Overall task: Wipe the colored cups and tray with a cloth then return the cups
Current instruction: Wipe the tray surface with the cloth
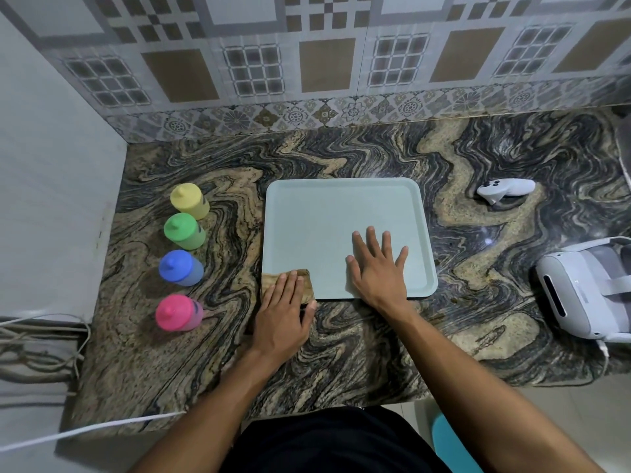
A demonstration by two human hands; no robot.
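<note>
Swirly granite counter (pixel 341 353) below patterned tiles (pixel 324 63). Smooth mint tray (pixel 324 216) lies flat, its bare expanse running away and rightward from the folded brown cloth (pixel 306 284) at its near left corner. Left hand (pixel 283 315) presses the cloth with flat fingers; right hand (pixel 379 268), splayed, pins the tray. Four inverted plastic cups (pixel 181 268) line up left, nearest the left hand.

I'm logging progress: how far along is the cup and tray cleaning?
Cups stand off the tray, in a row on the counter; whether wiped, I cannot tell. In hand: the left hand presses the cloth on the tray's near left corner, the right hand lies flat on it. Left: returning the cups.
</note>
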